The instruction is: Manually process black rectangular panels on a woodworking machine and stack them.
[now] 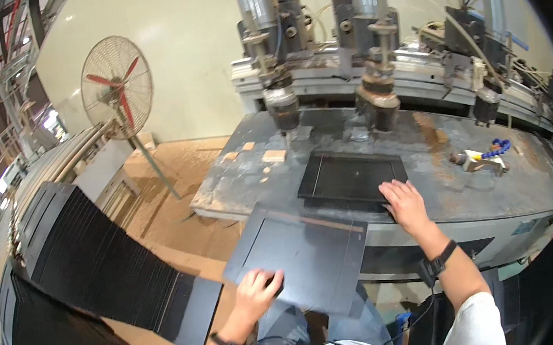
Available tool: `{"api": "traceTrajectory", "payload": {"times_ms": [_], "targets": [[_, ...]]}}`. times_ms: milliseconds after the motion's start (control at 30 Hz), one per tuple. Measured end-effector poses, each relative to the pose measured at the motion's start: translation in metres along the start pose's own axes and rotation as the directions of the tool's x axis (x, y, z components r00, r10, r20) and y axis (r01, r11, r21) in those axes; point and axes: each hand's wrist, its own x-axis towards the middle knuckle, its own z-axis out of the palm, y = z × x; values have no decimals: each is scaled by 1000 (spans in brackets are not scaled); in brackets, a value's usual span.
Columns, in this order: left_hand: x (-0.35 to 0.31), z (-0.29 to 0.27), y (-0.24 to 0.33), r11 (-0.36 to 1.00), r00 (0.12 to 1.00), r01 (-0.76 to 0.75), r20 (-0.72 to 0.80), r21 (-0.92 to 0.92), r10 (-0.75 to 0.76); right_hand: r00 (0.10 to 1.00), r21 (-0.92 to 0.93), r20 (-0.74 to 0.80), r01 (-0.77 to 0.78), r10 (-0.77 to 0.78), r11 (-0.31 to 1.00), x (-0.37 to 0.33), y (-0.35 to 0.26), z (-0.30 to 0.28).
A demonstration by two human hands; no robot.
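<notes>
In front of my body, a dark grey rectangular panel point(307, 257) with grooved lines near its edges is held tilted. My left hand point(256, 294) is closed on its near left edge, fingers curled. A second, black panel point(348, 174) with similar lines lies on the grey machine table point(246, 148), just beyond the first. My right hand point(404, 204) grips this black panel's near right corner, fingers over the top; its thumb is partly hidden. The near panel's far edge sits close to the black one; whether they touch, I cannot tell.
Large stacks of dark panels point(95, 254) stand on the left. Vertical spindle heads point(377, 96) hang over the table's back. A blue coiled hose point(497, 147) sits at the right. Wood scraps point(274, 155) lie on the table. Behind the left side stands a fan point(116, 85).
</notes>
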Motion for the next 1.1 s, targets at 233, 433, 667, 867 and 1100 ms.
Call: {"api": "traceTrajectory", "payload": {"times_ms": [233, 433, 667, 867, 1100], "targets": [[-136, -120, 26, 906, 912, 313, 178, 285, -371, 978, 164, 206, -12, -23, 986, 78, 2, 66], [-167, -90, -6, 632, 687, 609, 79, 479, -722, 965, -11, 232, -119, 118, 993, 75, -12, 52], [-224, -10, -52, 353, 407, 607, 103, 712, -908, 982, 226, 7, -184, 188, 957, -44, 10, -9], [-238, -12, -67, 415, 381, 722, 182, 553, -906, 734, -156, -17, -673, 679, 723, -350, 97, -51], [-164, 13, -90, 593, 636, 702, 27, 395, -771, 27, -607, 161, -786, 987, 120, -479, -3, -35]]}}
